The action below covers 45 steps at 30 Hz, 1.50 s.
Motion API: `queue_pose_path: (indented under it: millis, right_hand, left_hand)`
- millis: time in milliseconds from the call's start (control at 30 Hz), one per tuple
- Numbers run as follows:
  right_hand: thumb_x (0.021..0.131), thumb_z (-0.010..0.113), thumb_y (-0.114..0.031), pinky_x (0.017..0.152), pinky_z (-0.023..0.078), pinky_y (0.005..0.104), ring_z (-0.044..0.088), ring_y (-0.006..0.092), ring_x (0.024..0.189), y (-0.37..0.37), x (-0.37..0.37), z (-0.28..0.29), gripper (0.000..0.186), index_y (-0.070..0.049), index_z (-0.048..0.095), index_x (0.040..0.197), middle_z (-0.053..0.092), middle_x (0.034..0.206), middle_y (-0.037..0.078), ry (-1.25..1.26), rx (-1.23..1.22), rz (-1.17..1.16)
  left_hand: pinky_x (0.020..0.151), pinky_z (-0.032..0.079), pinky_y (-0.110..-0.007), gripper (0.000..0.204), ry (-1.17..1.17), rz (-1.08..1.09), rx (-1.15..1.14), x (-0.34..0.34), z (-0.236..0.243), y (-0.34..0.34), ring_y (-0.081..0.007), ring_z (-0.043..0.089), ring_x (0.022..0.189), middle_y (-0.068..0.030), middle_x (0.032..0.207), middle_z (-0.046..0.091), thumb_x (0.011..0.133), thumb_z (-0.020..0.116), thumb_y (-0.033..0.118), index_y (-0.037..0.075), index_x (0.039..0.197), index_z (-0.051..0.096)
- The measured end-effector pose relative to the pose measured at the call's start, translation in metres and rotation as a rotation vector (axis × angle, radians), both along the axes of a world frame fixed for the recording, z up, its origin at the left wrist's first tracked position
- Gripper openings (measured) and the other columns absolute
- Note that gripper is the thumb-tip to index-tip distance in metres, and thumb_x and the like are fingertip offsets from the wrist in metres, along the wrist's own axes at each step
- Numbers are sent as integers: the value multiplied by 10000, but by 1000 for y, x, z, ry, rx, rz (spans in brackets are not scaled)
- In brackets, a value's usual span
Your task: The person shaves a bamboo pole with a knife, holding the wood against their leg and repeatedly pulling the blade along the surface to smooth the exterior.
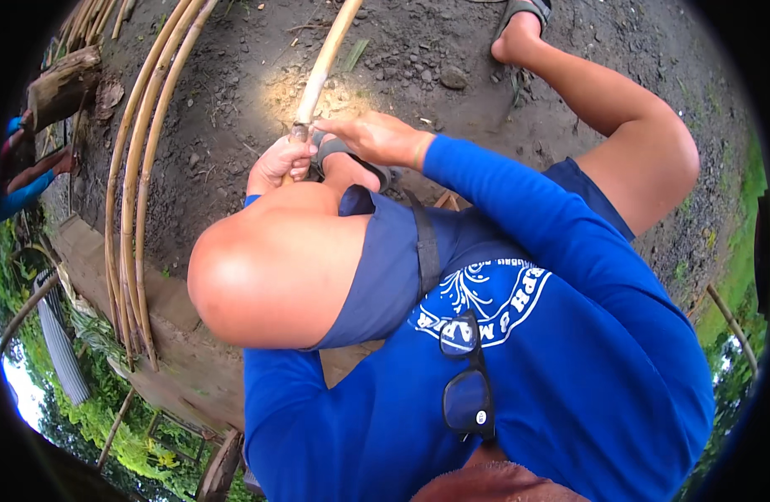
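My left hand (280, 164) is closed around a short brown handle with a dull grey collar (299, 131), beside my left knee. In line with the collar, a pale, slim wooden pole (322, 67) runs up and away past the top of the view. Whether pole and handle are joined I cannot tell. My right hand (375, 138) reaches in from the right, its fingers stretched out flat. Their tips come to the pole's near end, at the collar. My sandalled left foot (351, 163) is just below that hand.
Several long, thin bent poles (138, 167) stand at the left, over a brown board (184, 376). A cut log (64, 88) and part of another person's blue clothing (25, 197) show at the far left. Dark, stony soil (452, 50) lies ahead, with a stone (454, 78) on it.
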State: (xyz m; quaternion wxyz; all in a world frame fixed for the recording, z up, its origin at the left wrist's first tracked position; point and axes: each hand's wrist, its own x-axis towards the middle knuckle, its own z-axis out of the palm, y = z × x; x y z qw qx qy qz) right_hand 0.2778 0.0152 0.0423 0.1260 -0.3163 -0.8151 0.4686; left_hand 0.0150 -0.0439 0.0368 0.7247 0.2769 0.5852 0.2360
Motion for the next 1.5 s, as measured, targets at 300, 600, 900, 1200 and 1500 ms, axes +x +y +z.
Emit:
queue_pose_path:
  millis: [300,600,900,1200,1500]
  right_hand:
    - [1031,594,-149,715,582,551,709,479,775,5,15,9,527,-180,582,1558,722,920,287,-67,-92,-31]
    - [1025,605,-183,751,582,552,744,451,829,-24,59,35,478,-190,630,1502,756,951,264,-134,-103,-31]
    - [1067,611,-260,804,576,544,744,451,937,7,9,27,457,-141,629,1508,770,1042,250,-8,14,14]
    - [1021,580,-143,720,562,579,725,472,801,1,28,27,505,-148,576,1526,743,880,260,-91,41,-9]
    - [969,584,-81,722,559,576,698,476,758,-22,80,38,601,-152,548,1565,720,858,265,-180,-36,0]
  left_hand:
    - [539,444,-248,215,-63,-17,-48,-2,3,21,-32,533,613,24,778,649,983,740,151,17,1146,700]
    - [524,440,-236,221,-90,18,-94,-9,4,-2,-19,523,597,31,771,644,987,737,155,20,1157,695]
    - [459,382,-239,263,-30,-64,-111,1,12,23,-43,488,522,42,695,590,928,783,138,37,1156,697]
    - [884,564,-408,465,770,-260,179,26,-1,26,-246,748,994,-149,1068,794,882,870,331,0,1179,737]
    - [803,549,-387,398,473,-201,117,20,-43,9,-206,697,869,-110,987,764,955,780,357,9,1142,729]
